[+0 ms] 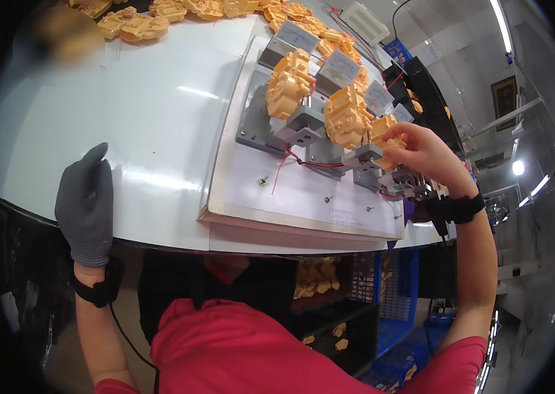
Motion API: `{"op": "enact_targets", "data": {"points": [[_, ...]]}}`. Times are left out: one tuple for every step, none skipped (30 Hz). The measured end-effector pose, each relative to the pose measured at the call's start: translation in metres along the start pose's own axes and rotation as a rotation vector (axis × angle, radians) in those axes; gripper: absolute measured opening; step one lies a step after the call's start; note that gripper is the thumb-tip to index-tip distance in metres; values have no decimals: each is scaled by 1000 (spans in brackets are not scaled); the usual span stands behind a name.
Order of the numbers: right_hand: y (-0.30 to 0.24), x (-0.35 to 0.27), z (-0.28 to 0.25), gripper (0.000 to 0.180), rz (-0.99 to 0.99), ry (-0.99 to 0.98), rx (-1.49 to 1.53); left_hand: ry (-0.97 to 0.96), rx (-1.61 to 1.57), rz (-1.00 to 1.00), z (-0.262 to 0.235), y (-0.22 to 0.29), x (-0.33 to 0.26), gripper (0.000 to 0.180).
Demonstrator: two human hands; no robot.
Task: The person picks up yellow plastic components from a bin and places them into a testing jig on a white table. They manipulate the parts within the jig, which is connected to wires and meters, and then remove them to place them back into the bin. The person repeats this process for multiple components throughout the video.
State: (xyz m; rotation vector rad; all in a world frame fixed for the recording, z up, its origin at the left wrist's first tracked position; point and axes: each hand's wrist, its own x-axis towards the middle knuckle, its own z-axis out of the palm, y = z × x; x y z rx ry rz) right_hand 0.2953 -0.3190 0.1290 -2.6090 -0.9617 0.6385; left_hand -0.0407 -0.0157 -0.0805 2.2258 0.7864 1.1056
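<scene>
On the right, my bare right hand has its thumb and fingers closed on a yellow-orange plastic gearbox-like housing, which sits at the third clamp of a test board. Two similar yellow housings, a nearer-left one and a middle one, stand upright at grey clamp blocks on the board. Behind them are tilted analog meters. My left hand, in a grey glove, rests at the front of the white table, holding nothing, with its thumb side raised.
Several loose yellow housings lie along the table's far edge and behind the meters. Red and black wires run between the clamps, and small toggle switches stick up in front. Below the table are blue crates with more yellow parts.
</scene>
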Motion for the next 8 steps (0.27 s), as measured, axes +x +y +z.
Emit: {"op": "enact_targets", "data": {"points": [[-1, -2, 1, 29, 9, -1, 17, -15, -3, 11, 1, 0, 0, 28], [-6, -3, 2, 29, 11, 0, 45, -21, 6, 0, 1, 0, -1, 28], [-4, -2, 5, 29, 3, -11, 60, -28, 15, -11, 0, 0, -1, 29], [-4, -2, 5, 29, -5, -12, 71, -29, 17, -16, 1, 1, 1, 29], [-3, -2, 5, 30, -13, -12, 82, -17, 46, -20, 2, 1, 1, 29], [-1, -2, 5, 30, -8, -22, 63, -6, 75, -24, 3, 1, 0, 29], [2, -1, 4, 31, -4, -24, 36, 13, 97, -26, 4, 1, 0, 29], [6, 1, 2, 32, 0, -26, 10, -3, 83, -39, 4, 0, 0, 29]]}}
